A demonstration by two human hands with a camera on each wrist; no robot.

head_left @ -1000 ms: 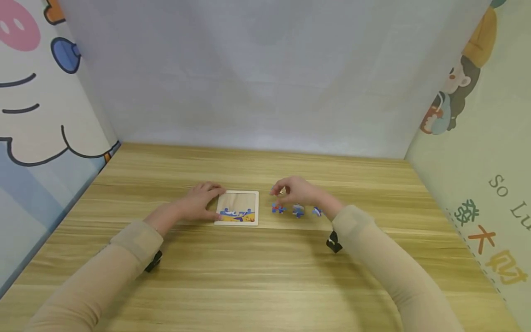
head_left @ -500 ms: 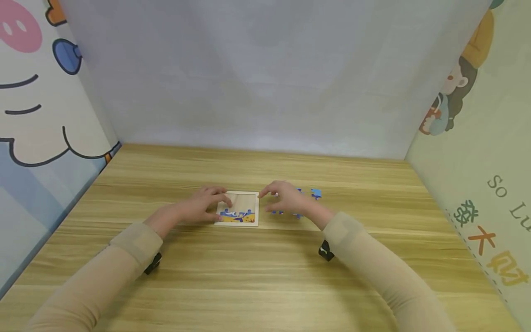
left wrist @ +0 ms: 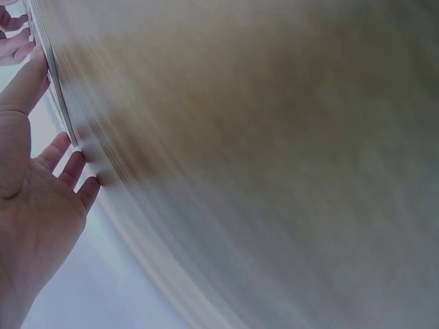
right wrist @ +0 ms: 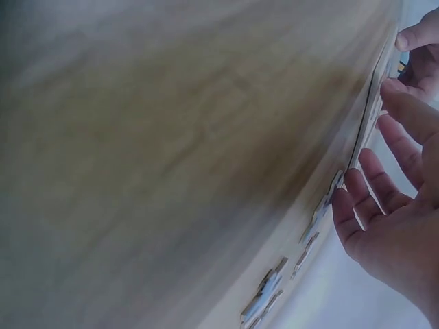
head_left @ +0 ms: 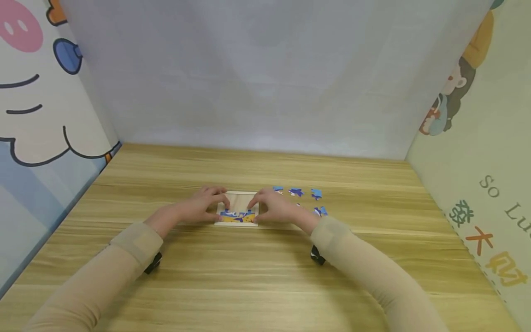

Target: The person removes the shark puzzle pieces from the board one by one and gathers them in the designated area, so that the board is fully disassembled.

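A small square wooden jigsaw tray (head_left: pixel 236 224) lies flat on the table in the head view. Joined picture pieces (head_left: pixel 237 218), yellow and blue, fill its lower part; bare wood shows above them. At the tray's left side is my left hand (head_left: pixel 199 206), thumb by the lower left corner and a bent index finger reaching over the inside. From the right side my right hand (head_left: pixel 277 207) mirrors it, index fingertip and thumb at the right end of the joined pieces. Neither hand visibly grips a loose piece. The wrist views show relaxed fingers along the tray's edge (left wrist: pixel 60 99).
Several loose blue jigsaw pieces (head_left: pixel 316 193) lie right of the tray, some partly behind the right hand. Table surface (head_left: pixel 249 276) extends around the tray. A pale cloth wall (head_left: pixel 249 83) rises behind the table, with printed panels (head_left: pixel 464 198) at both sides.
My right hand has moved left from the loose pieces onto the tray's right side, uncovering pieces behind it. My left index finger has shifted inward from the tray's rim.
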